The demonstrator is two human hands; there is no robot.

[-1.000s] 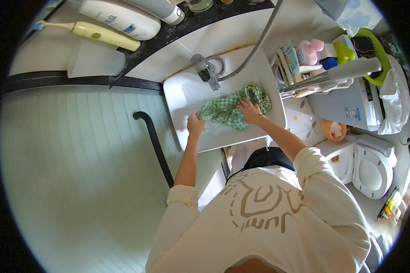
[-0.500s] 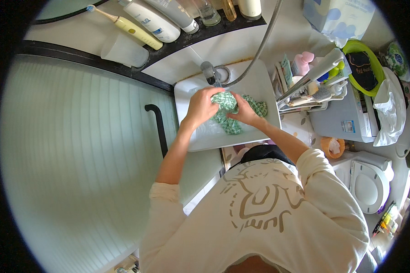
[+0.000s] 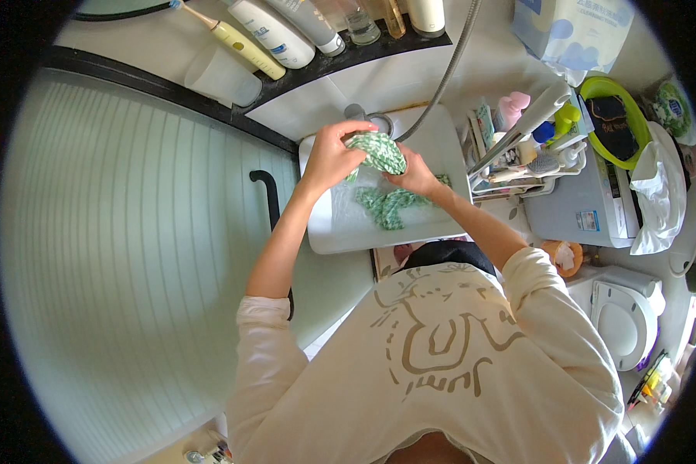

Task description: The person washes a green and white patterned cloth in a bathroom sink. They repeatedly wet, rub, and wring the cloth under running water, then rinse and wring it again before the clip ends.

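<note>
Two hands work one green-and-white cloth (image 3: 379,174) above a white sink (image 3: 329,224) at upper centre of the frame. The left hand (image 3: 331,155) has its grip closed over the bunched upper end of the cloth, just below the tap (image 3: 357,114). The right hand (image 3: 415,175) has its grip closed on the cloth just beside the left, where the bunch meets the trailing part. That trailing part hangs down and lies in folds on the sink floor, toward the right of the basin. Judged from this, roughly half the cloth is gathered into the hands and half remains loose in the basin; wringing or rinsing appears under way, not complete. No running water can be made out. Room to move: the basin offers open floor to the left of the cloth and toward its near rim. The right rim is tight, with a rack (image 3: 518,158) of bottles and brushes just beside it and a metal bar across it. A hose (image 3: 448,66) runs from the tap area up to the top of the frame, near the right hand. A shelf (image 3: 340,58) of bottles and a toothbrush (image 3: 228,35) lies behind the tap. A ribbed glass door (image 3: 131,255) with a black handle (image 3: 269,205) bounds the left side.
</note>
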